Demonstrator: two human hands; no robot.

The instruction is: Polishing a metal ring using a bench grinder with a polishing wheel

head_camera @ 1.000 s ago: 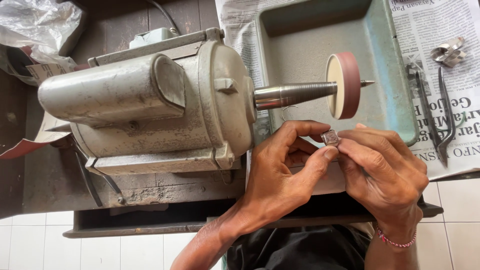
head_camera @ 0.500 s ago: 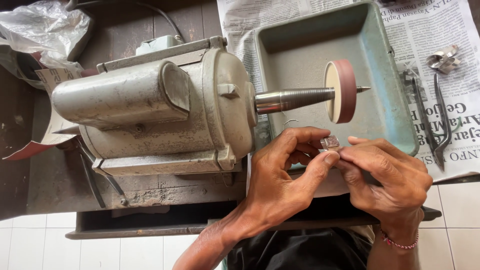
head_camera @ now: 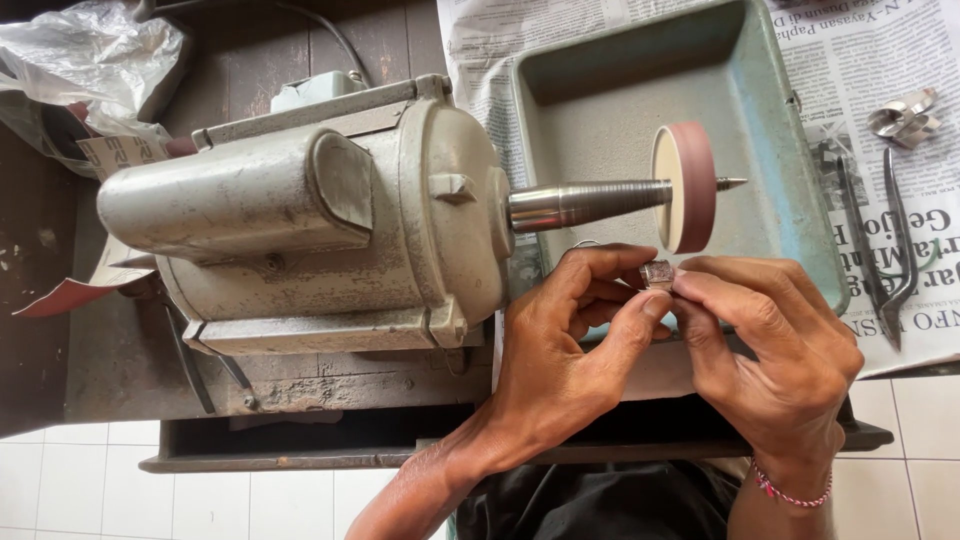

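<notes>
a small workshop — a worn bench motor (head_camera: 300, 230) with polishing wheel (head_camera: 685, 185), tools (head_camera: 880, 240) on newspaper (head_camera: 900, 130).

Wooden bench (head_camera: 250, 40) carries motor (head_camera: 310, 220), tray (head_camera: 780, 200), newspaper (head_camera: 860, 60).

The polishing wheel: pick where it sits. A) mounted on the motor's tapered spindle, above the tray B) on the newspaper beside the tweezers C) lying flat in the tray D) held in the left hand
A: the wheel is threaded onto the spindle that sticks out of the motor, over the tray, while the left hand and right hand pinch a small metal piece just below it.
</notes>
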